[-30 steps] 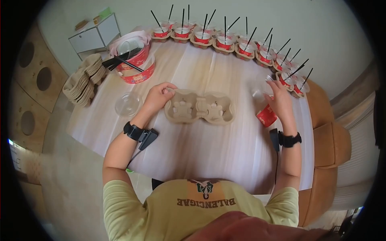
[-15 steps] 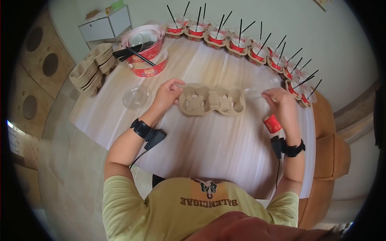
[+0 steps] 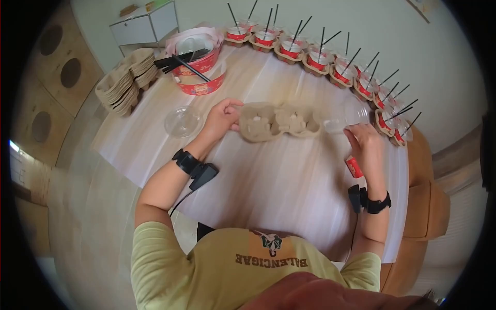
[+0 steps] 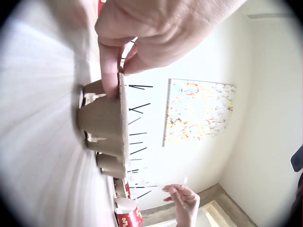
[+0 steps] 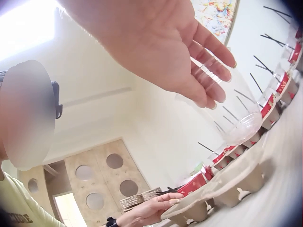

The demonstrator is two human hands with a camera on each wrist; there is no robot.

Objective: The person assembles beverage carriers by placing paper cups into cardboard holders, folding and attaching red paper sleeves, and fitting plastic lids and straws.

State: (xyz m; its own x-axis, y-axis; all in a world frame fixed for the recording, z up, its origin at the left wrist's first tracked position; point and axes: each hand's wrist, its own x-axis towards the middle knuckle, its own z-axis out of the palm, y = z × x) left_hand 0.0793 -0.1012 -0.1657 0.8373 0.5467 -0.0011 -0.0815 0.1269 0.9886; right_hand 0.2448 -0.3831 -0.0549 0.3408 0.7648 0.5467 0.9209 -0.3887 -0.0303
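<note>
My left hand [image 3: 222,120] pinches the left rim of a two-hollow pulp cup carrier [image 3: 257,129], thumb on one side of the rim and finger on the other in the left wrist view. Both hollows are bare. Between the fingers of my right hand [image 3: 368,142] is a clear plastic cup [image 5: 244,124], held tilted to the right of the carrier. Below that hand, a red paper cup sleeve [image 3: 354,167] sits on the table, partly hidden by the wrist. A clear round lid or bowl [image 3: 183,122] lies left of my left hand.
Along the table's far and right edges runs a row of filled carriers [image 3: 316,66] with red-sleeved cups and black straws. Red tubs [image 3: 199,85] holding straws and clear plastic pieces stand at the back left, beside stacked carriers [image 3: 118,90]. A brown seat [image 3: 416,201] borders the right side.
My right hand has carried the clear cup away from the red sleeve and left toward the carrier, tipping it over. The sleeve stays on the table. The head view has shifted.
</note>
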